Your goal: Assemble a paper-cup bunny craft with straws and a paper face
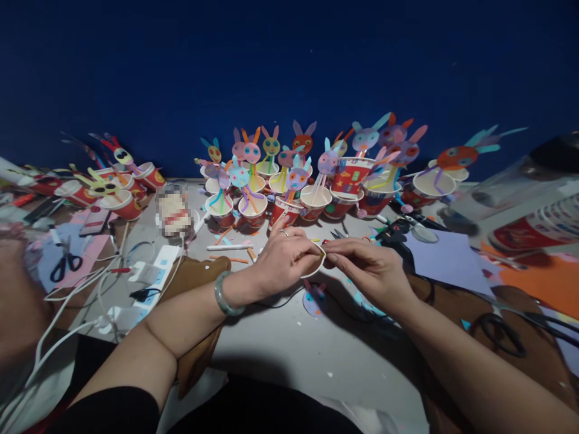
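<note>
A paper cup (317,267) with a pale rim is held in the middle, mostly hidden behind my fingers. My left hand (286,256), with a ring and a jade-like bangle at the wrist, is closed around it. The fingertips of my right hand (362,262) are pinched together at the cup's right rim; whether they also hold something small I cannot make out. Just below lies a purple paper rabbit face (313,299) with orange eyes. Light-blue paper pieces (368,303) lie under my right hand, partly hidden.
Several red paper cups with paper rabbits (253,205) line the back, before a blue panel (289,66). Left are a power strip (158,277), cables, scissors (66,265) and another person's arm (20,301). Right are purple paper (441,259), black-handled scissors (502,334) and stacked cups (538,223).
</note>
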`<state>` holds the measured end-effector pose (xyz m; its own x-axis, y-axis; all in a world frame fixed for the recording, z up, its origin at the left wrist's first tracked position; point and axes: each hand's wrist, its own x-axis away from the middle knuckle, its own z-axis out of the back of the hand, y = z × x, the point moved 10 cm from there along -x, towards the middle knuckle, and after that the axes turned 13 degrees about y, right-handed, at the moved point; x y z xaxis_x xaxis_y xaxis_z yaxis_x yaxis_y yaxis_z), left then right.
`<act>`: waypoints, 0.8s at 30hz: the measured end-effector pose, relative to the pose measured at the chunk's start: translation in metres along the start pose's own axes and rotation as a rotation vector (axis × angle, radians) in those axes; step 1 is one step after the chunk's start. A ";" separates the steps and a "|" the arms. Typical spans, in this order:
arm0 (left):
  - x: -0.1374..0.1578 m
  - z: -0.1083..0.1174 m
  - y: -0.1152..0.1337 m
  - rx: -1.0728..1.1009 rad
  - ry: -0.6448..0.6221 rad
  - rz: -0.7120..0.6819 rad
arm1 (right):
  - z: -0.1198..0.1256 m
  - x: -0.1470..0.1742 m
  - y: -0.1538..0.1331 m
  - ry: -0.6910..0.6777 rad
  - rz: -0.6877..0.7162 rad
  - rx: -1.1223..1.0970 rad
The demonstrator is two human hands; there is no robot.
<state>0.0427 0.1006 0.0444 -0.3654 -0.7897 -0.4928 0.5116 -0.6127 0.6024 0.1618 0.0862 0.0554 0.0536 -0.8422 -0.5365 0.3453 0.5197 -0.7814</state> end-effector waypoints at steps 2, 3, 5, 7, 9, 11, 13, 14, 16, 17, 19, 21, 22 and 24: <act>0.000 -0.001 0.001 0.004 -0.001 -0.019 | 0.000 -0.001 0.003 0.001 -0.036 -0.026; 0.000 -0.001 0.002 0.005 0.000 -0.027 | 0.001 -0.001 0.005 -0.001 -0.057 -0.035; 0.001 -0.001 0.003 -0.001 -0.006 -0.037 | 0.001 -0.001 0.009 -0.010 -0.102 -0.049; 0.002 -0.003 0.004 -0.013 -0.018 -0.044 | 0.000 -0.001 0.013 -0.027 -0.144 -0.065; 0.002 -0.004 0.005 -0.028 -0.025 -0.056 | -0.002 -0.001 0.017 -0.043 -0.177 -0.093; 0.003 -0.005 0.006 -0.041 -0.024 -0.070 | -0.004 0.000 0.021 -0.059 -0.203 -0.125; 0.004 -0.005 0.007 -0.046 -0.020 -0.080 | -0.006 0.001 0.024 -0.069 -0.220 -0.153; 0.004 -0.006 0.007 -0.045 -0.019 -0.080 | -0.007 0.001 0.024 -0.073 -0.220 -0.164; 0.005 -0.007 0.006 -0.029 -0.017 -0.073 | -0.008 0.001 0.021 -0.071 -0.189 -0.170; 0.006 -0.007 0.006 -0.017 -0.016 -0.067 | -0.008 0.001 0.018 -0.069 -0.159 -0.156; 0.007 -0.007 0.006 0.014 -0.008 -0.057 | -0.006 0.001 0.009 -0.047 -0.080 -0.080; 0.006 -0.006 0.005 0.043 0.003 -0.041 | -0.003 0.002 0.000 -0.018 0.001 0.030; 0.006 -0.006 0.005 0.056 0.008 -0.029 | -0.002 0.002 -0.004 -0.004 0.039 0.078; 0.005 -0.005 0.004 0.074 0.013 -0.005 | 0.000 0.004 -0.010 0.012 0.099 0.141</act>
<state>0.0462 0.0944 0.0411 -0.3574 -0.7862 -0.5042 0.4508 -0.6180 0.6441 0.1583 0.0779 0.0615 0.0828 -0.7857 -0.6130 0.4670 0.5740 -0.6726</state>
